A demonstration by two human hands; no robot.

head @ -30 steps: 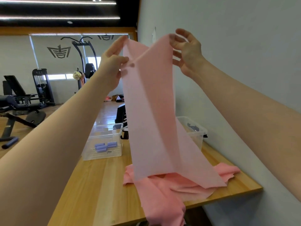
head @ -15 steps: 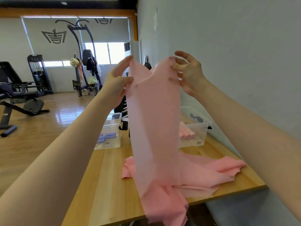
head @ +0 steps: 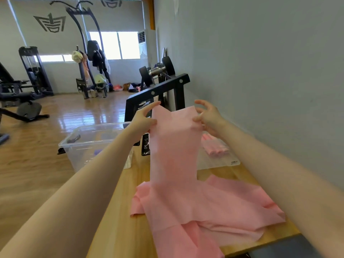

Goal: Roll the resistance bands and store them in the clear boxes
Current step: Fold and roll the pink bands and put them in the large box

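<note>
A long pink resistance band (head: 175, 146) hangs from both my hands above the wooden table (head: 119, 211). My left hand (head: 144, 121) pinches its upper left corner, and my right hand (head: 208, 118) pinches the upper right corner. The band's lower part lies crumpled on the table and spills over the near edge. A clear box (head: 89, 138) stands on the left with a purple roll inside. Another clear box (head: 219, 162) on the right, partly hidden by the band, holds pink rolled bands (head: 214, 147).
A grey wall runs close along the table's right side. A black weight rack (head: 158, 94) stands beyond the table's far end. Gym machines and a bench stand on the wooden floor to the left.
Both hands have come down with the band's top edge from head height to just above the boxes. More of the band now lies on the table.
</note>
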